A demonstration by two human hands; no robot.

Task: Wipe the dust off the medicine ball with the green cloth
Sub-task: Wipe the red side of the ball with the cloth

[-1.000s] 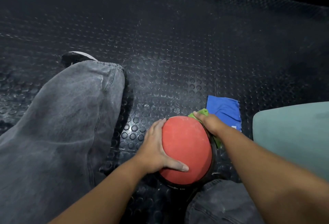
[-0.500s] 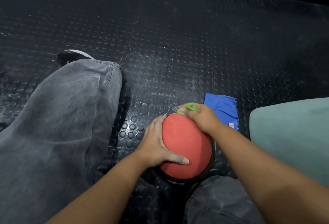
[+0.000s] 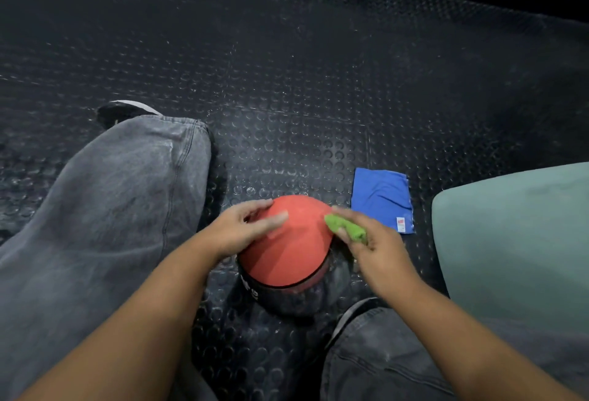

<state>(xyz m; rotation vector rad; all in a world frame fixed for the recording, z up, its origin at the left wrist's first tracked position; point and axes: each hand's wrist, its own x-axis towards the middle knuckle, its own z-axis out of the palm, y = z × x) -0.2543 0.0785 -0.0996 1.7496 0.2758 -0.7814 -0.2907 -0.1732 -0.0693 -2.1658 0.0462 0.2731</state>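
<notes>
The green cloth is pinched in the right hand beside the red medicine ball (resting on the bumpy black floor). The ball's top is touched by the flat, unclenched left hand. A blue cloth is spread nearby.

There was one medicine ball, red over black. There were two cloths: one green cloth and one blue cloth. Two hands showed, the left hand and the right hand. One shoe was visible.
</notes>
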